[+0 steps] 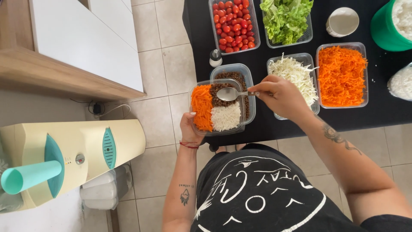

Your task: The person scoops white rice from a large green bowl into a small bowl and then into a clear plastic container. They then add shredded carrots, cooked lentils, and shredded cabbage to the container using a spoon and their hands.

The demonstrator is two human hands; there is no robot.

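Holding: left hand [190, 126] grips the near-left corner of a clear plastic meal tray [219, 107], held over the table's near edge.
Spoon: right hand [281, 95] pinches a shiny metal spoon [231, 94], bowl over the tray.
Contents: shredded carrot left, white rice near-right, brown lentils far.
Edge: black table [386, 111] ends just beyond the tray; open tiled floor [165, 68] lies left.
Neighbours: lentil tub [234, 73] under the tray; cabbage tub [296, 73] right.

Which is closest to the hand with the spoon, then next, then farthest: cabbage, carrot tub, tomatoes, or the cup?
From the right hand:
1. Cabbage, right beside the hand.
2. Carrot tub, to the right.
3. Tomatoes, at the table's far side, and the cup, far right: too close to call.
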